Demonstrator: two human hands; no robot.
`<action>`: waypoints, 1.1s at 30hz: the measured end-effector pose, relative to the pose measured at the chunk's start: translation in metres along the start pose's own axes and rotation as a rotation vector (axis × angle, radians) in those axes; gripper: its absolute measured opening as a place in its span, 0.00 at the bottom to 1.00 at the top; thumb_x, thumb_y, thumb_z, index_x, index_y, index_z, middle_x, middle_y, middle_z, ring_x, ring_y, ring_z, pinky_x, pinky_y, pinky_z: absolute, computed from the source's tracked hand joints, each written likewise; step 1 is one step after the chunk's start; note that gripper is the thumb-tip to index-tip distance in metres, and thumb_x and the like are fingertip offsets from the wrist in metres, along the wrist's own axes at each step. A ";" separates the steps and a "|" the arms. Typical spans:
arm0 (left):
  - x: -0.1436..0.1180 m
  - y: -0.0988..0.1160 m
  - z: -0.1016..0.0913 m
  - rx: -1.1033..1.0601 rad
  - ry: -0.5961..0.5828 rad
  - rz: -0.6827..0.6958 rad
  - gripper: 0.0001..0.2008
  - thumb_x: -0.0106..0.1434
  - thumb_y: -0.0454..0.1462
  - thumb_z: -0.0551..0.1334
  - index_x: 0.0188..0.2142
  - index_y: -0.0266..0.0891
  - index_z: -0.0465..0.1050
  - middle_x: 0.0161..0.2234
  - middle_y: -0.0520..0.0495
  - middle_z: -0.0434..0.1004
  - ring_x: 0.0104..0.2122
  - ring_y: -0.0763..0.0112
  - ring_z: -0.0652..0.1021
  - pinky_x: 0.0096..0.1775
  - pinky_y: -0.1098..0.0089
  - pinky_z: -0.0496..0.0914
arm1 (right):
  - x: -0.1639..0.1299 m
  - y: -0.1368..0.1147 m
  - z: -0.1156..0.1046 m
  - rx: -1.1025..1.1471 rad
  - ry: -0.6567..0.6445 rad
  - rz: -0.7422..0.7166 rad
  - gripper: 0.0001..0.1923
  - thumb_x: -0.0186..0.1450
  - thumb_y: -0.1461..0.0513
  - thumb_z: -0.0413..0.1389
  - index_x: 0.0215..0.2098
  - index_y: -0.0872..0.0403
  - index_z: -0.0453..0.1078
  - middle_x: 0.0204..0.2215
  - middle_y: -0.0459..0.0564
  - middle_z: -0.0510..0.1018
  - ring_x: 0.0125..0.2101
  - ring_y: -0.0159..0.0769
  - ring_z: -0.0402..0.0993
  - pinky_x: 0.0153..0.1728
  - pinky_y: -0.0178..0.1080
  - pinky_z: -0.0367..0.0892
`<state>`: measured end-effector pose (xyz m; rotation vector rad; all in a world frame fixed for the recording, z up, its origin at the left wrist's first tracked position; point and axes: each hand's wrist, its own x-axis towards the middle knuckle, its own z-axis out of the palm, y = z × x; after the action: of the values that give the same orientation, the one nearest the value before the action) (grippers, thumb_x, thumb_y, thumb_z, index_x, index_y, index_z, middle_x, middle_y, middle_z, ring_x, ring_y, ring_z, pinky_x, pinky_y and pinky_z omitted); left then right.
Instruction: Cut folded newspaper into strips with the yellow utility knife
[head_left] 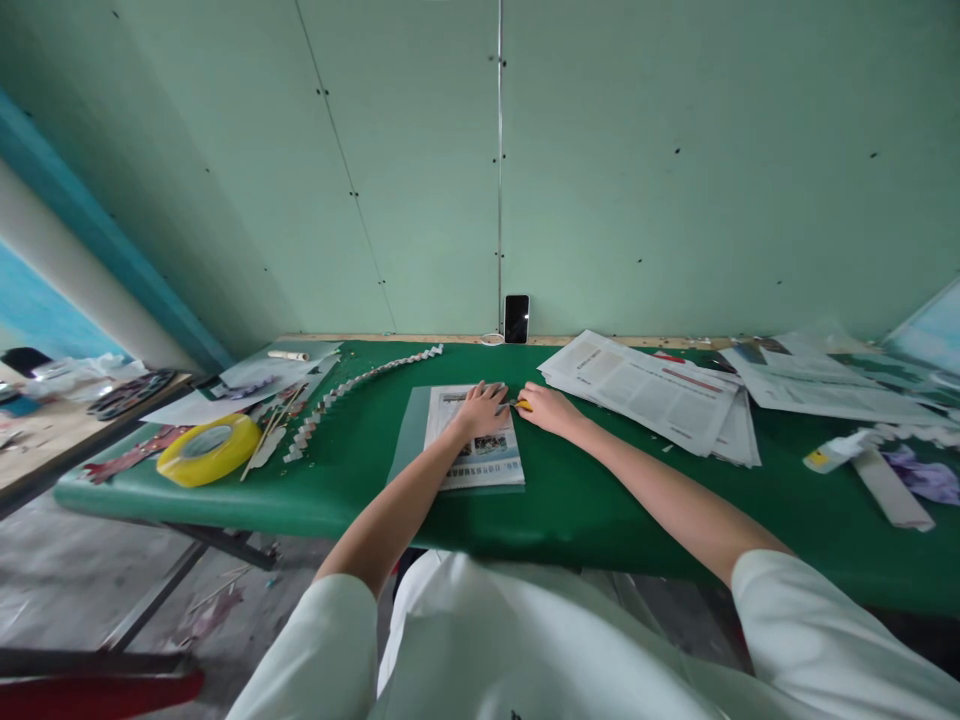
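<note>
My left hand [481,408] lies flat on a folded newspaper sheet [480,462] and presses it down on a grey cutting mat [411,430]. Just right of it, my right hand [550,408] grips a small yellow-handled knife [520,405] whose tip meets the paper's right edge near the top. Both forearms reach forward over the green table [585,500].
A roll of yellow tape [209,449] and a long folded paper chain [352,385] lie at the left with thin sticks and paper scraps. Stacked newspapers [652,392] spread to the right, with a glue tube [832,452] beyond. A dark phone [516,318] leans against the green wall.
</note>
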<state>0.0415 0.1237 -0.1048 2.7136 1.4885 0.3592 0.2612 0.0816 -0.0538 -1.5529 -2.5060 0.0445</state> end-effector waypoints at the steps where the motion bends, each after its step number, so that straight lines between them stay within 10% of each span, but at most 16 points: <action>1: 0.000 0.000 0.000 -0.003 -0.002 -0.003 0.32 0.79 0.50 0.53 0.79 0.48 0.60 0.78 0.42 0.61 0.77 0.39 0.58 0.74 0.40 0.58 | 0.000 0.000 0.001 0.003 -0.002 -0.003 0.09 0.79 0.58 0.58 0.51 0.54 0.78 0.51 0.57 0.79 0.41 0.40 0.82 0.33 0.36 0.68; 33: -0.001 0.003 -0.004 0.021 -0.007 -0.015 0.33 0.79 0.53 0.53 0.76 0.44 0.62 0.77 0.35 0.60 0.77 0.37 0.59 0.73 0.42 0.58 | 0.000 -0.006 0.004 -0.001 0.014 0.042 0.10 0.80 0.58 0.57 0.50 0.54 0.78 0.52 0.59 0.79 0.44 0.43 0.83 0.36 0.37 0.70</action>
<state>0.0426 0.1208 -0.1006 2.7154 1.5188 0.3351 0.2553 0.0795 -0.0571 -1.6005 -2.4629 0.0386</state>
